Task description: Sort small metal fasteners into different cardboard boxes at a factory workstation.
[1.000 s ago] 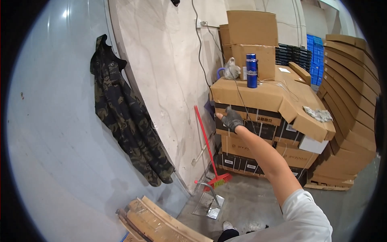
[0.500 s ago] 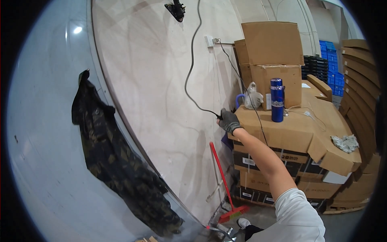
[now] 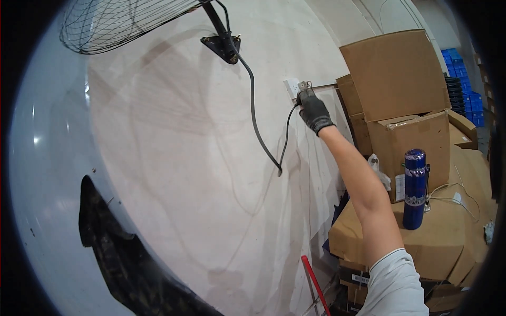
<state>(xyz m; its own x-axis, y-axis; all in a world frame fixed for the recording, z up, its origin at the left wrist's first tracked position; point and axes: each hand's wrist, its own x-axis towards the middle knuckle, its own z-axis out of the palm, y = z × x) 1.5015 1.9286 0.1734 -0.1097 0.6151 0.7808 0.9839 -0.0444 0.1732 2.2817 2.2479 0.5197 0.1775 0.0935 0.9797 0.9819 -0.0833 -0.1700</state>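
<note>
My right hand (image 3: 316,113), in a dark grey glove, reaches up the wall with its fingers closed round the end of a black power cable (image 3: 253,100). It is right at a white wall socket (image 3: 292,88), next to an adapter or plug (image 3: 303,85) there. The gloved fingers hide the cable's tip, so I cannot tell whether it touches the socket. From the hand the cable dips in a loop, then climbs to a wall-mounted fan (image 3: 132,23) on a black bracket (image 3: 224,46). My left hand is out of the picture.
At right, cardboard boxes (image 3: 411,73) are stacked, with a blue vacuum flask (image 3: 415,195) and a plastic bag (image 3: 379,174) on the pile. A red broom handle (image 3: 315,284) leans below my arm. Dark camouflage clothing (image 3: 126,268) hangs at lower left. Blue crates (image 3: 457,68) stand far right.
My right hand has risen from beside the boxes up to the wall socket, carrying the cable end. The view has shifted upward, so the fan's wire cage now shows.
</note>
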